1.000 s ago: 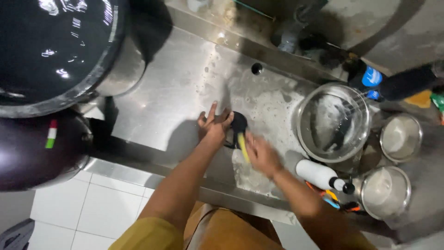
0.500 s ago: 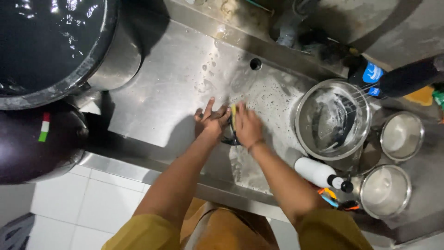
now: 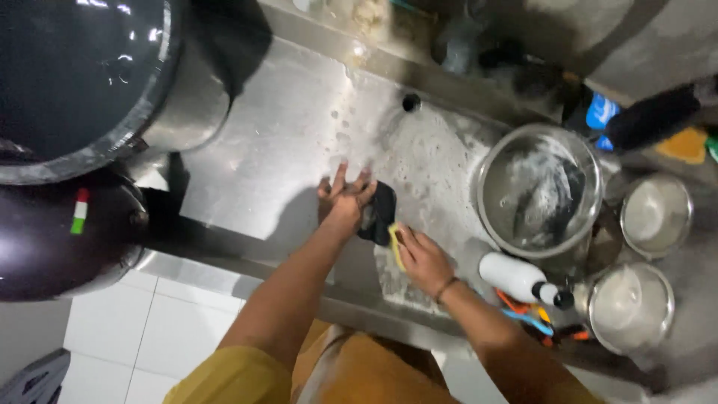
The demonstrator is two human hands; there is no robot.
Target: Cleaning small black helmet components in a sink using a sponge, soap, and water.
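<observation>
My left hand (image 3: 345, 200) rests with spread fingers on a small dark round dish (image 3: 378, 212) lying on the soapy floor of the steel sink (image 3: 284, 142). My right hand (image 3: 424, 258) grips a yellow sponge (image 3: 395, 245) and presses it against the near edge of that dish. Foam covers the sink floor around both hands.
A large steel bowl (image 3: 538, 191) of soapy water holding a dark item stands to the right. Two smaller steel bowls (image 3: 657, 212) (image 3: 628, 307) lie further right. A white bottle with a black cap (image 3: 520, 277) lies by the bowl. Big dark pots (image 3: 75, 82) stand at the left.
My right hand with the sponge has slid back toward me along the dish, after moving up over it half a second ago. My left hand stays on the dish.
</observation>
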